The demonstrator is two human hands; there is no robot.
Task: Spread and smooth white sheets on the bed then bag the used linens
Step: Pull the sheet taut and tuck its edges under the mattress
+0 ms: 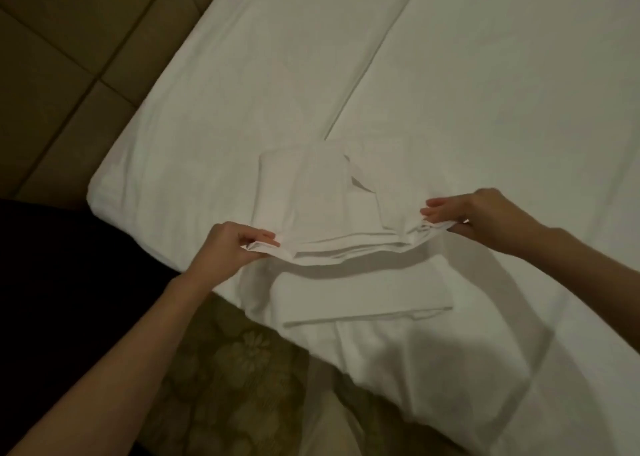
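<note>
A folded white sheet is lifted at its near edge above the bed, which is covered in white sheeting. My left hand pinches the sheet's near left corner. My right hand pinches its near right corner, thumb under the layered edge. The far part of the folded sheet still rests on the bed. Just below it, near the bed's edge, lies a second folded white cloth, flat.
The bed's near left corner meets a padded brown headboard or wall panel. A floral-patterned valance or carpet shows below the bed edge. A dark shape fills the left side.
</note>
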